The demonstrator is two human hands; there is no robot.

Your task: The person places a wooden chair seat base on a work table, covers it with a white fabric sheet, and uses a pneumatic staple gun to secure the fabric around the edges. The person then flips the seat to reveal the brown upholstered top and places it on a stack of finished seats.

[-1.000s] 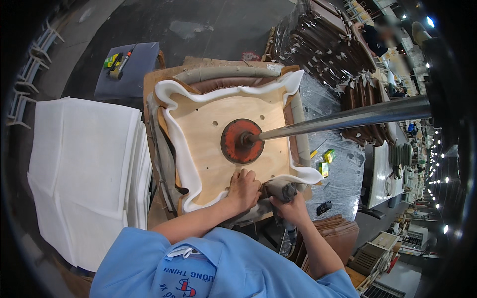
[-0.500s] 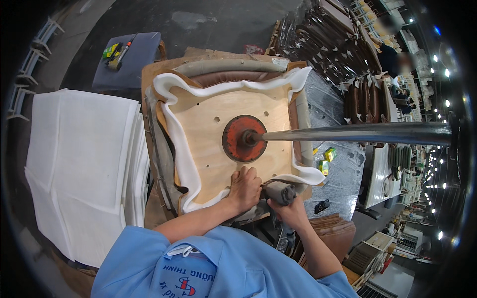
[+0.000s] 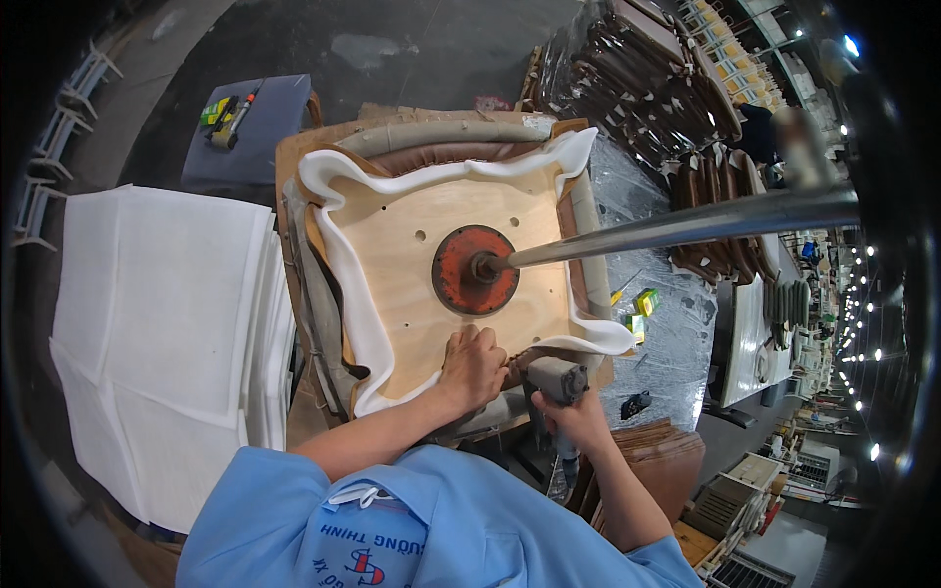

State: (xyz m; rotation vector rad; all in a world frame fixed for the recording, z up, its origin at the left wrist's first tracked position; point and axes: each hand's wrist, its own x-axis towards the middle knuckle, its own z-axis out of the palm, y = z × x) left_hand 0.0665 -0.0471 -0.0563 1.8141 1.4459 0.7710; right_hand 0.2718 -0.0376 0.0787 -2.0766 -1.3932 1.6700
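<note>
A pale plywood seat panel (image 3: 392, 279) lies face up in front of me, with white foam padding (image 3: 359, 328) curling up round its edges. A round red metal press plate (image 3: 453, 279) on a steel rod (image 3: 667, 225) bears on its middle. My left hand (image 3: 472, 367) is closed at the near edge, fingers curled over the brown cover (image 3: 549, 345), which is partly hidden under them. In my right hand (image 3: 580, 419) is a grey staple gun (image 3: 557, 378), its nose by the left fingers at the near edge.
White foam sheets (image 3: 157, 323) are stacked at left. Tools lie on a grey padded seat (image 3: 260, 132) at far left. On the plastic-covered table (image 3: 657, 372) at right are small yellow-green boxes (image 3: 645, 302). Wrapped brown cushions (image 3: 627, 83) pile up beyond; brown panels (image 3: 652, 465) stand near my right arm.
The staple gun has shifted slightly right along the near edge, away from my left hand. My left hand stays closed at the same edge. The whole view has turned a little.
</note>
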